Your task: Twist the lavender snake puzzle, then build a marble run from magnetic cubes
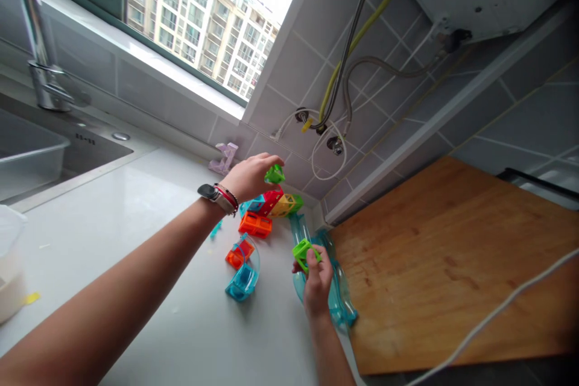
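Note:
My left hand (253, 176), with a watch on its wrist, grips a small green toy block (274, 174) above the far end of the colourful pieces. My right hand (316, 280) holds a green open-frame toy block (306, 253) between thumb and fingers. Beneath the left hand lie a red block (271, 200), a yellow block (284, 205) and an orange block (256, 225). Nearer to me sit an orange-red block (239, 251) and a blue block (242, 282) with a clear curved piece. Translucent blue track pieces (337, 295) lie beside and partly behind the right hand.
A steel sink (97, 148) with a tap (47, 81) and a clear plastic tub (36, 154) is at the left. A purple piece (224, 158) leans by the wall. On the right are a wooden board (452, 271) and a white cable (502, 306). Hoses (348, 60) hang above.

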`<state>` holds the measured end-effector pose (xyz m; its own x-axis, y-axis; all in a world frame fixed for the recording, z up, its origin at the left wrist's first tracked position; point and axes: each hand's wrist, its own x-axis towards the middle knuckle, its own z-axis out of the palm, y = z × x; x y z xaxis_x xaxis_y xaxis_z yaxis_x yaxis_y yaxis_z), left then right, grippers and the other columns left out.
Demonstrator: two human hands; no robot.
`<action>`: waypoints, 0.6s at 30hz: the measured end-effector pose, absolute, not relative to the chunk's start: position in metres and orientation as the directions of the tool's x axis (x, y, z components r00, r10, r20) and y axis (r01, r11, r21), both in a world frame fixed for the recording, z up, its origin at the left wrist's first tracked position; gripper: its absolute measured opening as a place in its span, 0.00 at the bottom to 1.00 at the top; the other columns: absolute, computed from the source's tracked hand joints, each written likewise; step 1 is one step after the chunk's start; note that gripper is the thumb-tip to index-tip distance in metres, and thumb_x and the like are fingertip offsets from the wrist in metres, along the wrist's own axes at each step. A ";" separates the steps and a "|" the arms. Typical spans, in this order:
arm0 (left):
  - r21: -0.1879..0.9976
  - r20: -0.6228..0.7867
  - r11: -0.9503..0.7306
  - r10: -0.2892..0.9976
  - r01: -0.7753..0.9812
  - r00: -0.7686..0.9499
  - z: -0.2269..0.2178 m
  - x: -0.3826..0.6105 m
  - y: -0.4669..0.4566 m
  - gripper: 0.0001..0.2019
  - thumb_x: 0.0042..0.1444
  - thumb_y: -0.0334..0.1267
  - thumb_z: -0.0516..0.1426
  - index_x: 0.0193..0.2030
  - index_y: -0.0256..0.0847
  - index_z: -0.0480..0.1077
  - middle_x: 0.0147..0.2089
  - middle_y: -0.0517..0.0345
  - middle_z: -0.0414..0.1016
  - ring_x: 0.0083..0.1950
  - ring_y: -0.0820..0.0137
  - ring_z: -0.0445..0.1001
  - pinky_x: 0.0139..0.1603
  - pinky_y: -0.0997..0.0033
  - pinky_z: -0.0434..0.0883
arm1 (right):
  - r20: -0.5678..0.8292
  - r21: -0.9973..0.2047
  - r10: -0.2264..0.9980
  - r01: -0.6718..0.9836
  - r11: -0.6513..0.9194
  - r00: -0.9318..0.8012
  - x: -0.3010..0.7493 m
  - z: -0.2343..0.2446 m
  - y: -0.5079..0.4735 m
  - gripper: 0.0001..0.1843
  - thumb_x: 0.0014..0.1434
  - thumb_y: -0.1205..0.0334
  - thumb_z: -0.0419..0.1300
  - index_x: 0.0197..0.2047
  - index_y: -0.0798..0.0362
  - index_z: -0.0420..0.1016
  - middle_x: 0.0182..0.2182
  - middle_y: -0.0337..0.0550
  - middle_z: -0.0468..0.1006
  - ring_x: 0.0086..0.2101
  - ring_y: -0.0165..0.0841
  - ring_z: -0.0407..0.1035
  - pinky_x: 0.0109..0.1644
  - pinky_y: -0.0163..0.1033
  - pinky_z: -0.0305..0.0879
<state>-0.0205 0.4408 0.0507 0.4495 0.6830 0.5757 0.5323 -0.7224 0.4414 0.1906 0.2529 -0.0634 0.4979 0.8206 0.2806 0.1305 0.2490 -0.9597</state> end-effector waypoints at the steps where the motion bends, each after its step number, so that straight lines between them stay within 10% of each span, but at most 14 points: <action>1: 0.444 0.522 -0.649 0.748 0.618 0.410 0.045 -0.025 0.449 0.25 0.57 0.45 0.64 0.61 0.49 0.69 0.58 0.52 0.74 0.55 0.57 0.77 0.53 0.62 0.73 | 0.306 -0.952 0.810 0.174 0.252 0.501 0.188 -0.074 0.250 0.19 0.62 0.44 0.63 0.42 0.52 0.70 0.29 0.38 0.74 0.26 0.31 0.72 0.28 0.36 0.71; 10: 0.392 0.087 -0.307 0.951 0.867 0.297 -0.043 -0.029 0.499 0.30 0.49 0.41 0.68 0.60 0.48 0.70 0.59 0.45 0.75 0.56 0.51 0.77 0.49 0.60 0.74 | 0.417 -0.901 0.800 0.310 0.303 0.431 0.181 -0.109 0.238 0.14 0.63 0.50 0.63 0.42 0.52 0.73 0.39 0.43 0.72 0.37 0.34 0.71 0.40 0.42 0.75; 18: 0.356 0.083 -0.295 0.955 0.886 0.285 -0.031 -0.027 0.486 0.37 0.53 0.43 0.65 0.69 0.44 0.61 0.64 0.37 0.68 0.61 0.45 0.71 0.55 0.52 0.71 | 0.379 -0.919 0.833 0.271 0.287 0.403 0.176 -0.101 0.238 0.15 0.63 0.50 0.62 0.45 0.52 0.75 0.44 0.46 0.74 0.39 0.36 0.73 0.42 0.42 0.76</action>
